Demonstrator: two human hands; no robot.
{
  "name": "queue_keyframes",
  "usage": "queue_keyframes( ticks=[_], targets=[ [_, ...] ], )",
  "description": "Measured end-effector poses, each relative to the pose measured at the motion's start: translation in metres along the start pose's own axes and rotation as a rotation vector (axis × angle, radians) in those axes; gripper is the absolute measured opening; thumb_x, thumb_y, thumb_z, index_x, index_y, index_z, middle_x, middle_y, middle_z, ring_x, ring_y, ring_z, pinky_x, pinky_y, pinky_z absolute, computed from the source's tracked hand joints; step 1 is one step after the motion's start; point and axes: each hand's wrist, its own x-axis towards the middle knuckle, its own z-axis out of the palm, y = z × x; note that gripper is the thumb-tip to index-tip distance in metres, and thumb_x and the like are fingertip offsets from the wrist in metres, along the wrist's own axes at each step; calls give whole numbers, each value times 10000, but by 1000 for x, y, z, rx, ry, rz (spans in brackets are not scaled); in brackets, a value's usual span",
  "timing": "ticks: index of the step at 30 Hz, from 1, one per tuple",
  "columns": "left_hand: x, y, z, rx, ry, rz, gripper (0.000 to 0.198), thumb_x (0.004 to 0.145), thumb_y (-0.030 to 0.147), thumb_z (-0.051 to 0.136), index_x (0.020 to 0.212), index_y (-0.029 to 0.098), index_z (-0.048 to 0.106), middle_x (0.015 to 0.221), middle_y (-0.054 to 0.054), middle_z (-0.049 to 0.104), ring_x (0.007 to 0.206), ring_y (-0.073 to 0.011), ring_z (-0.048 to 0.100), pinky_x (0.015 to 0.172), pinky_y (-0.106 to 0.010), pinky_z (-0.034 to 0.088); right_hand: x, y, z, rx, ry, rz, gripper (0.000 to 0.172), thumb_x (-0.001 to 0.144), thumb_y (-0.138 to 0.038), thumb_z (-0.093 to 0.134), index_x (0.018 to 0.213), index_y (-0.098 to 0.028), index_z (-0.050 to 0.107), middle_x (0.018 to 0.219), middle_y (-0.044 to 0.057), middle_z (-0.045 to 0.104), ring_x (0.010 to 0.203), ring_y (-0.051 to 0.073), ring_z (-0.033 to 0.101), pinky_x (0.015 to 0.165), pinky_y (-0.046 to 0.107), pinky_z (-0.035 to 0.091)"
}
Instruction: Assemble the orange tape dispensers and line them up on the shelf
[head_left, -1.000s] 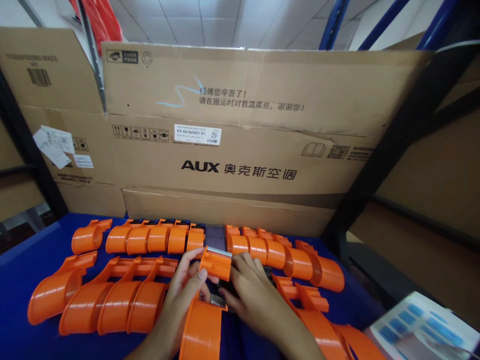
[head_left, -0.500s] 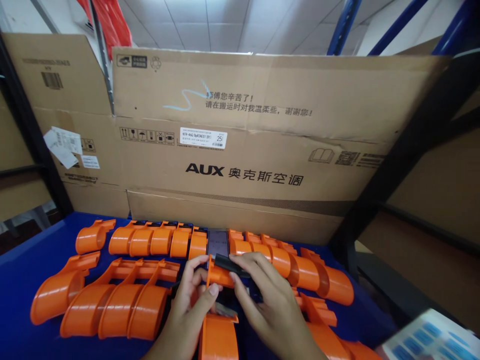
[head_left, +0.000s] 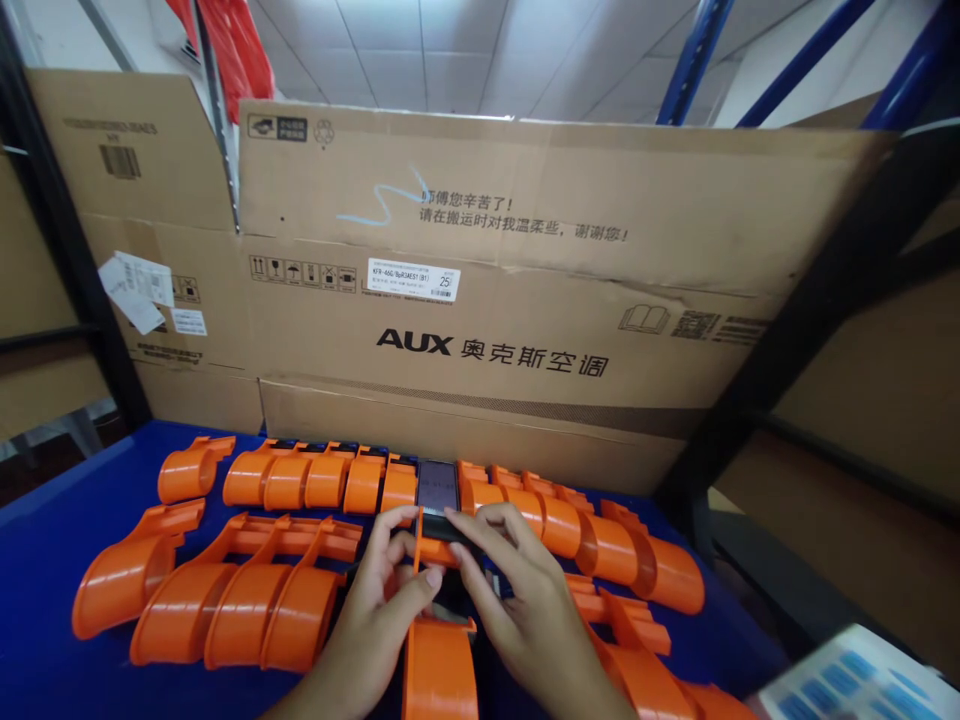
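While the blue table (head_left: 45,515) is lined on both sides with orange dispensers (head_left: 244,618), working room is squeezed, and a neighbour could well be knocked if a wrist were swung wide. Right in the middle, just on the near side of the dark screen (head_left: 437,485), one orange head (head_left: 435,552) is held up above the table. That head could be rolled out of line, since it looks to be braced mainly from the left. Next comes the black strip (head_left: 436,527): apparently laid along the head, it might be skewed or popped off if uneven pressure were applied. And smallest of all, the toothed edge (head_left: 433,511): skin could be nicked if a finger were slid, so near is it approached.

Now the grip! By the left hand (head_left: 390,595) the head is pinched at its left end, index finger above, thumb below, no slack being left. By the right hand (head_left: 525,590) the strip is pinned, fingertips and thumb parted only by the work between them; how firmly it is seated cannot be told.
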Motion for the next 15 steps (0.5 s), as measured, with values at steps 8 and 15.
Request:
queue_keyframes(
  ticks=[8, 15],
  targets=[
    [8, 20, -11, -153, 218, 10, 557, 850, 327, 707, 1340, 280, 447, 669, 63, 655, 575, -123, 580, 593, -223, 458, 2, 4, 3, -62, -170, 65, 384, 1014, -162, 401, 1335, -237, 598, 1299, 96, 655, 1202, 243, 590, 1055, 438, 468],
    [5, 19, -5, -132, 175, 55, 565, 800, 321, 738, 1307, 258, 499, 762, 28, 713, 549, -118, 581, 583, -241, 468, 14, -10, 7, -221, -589, -17, 599, 866, -38, 505, 1400, -299, 576, 1401, 40, 632, 1247, 278, 521, 1070, 459, 379]
  ],
)
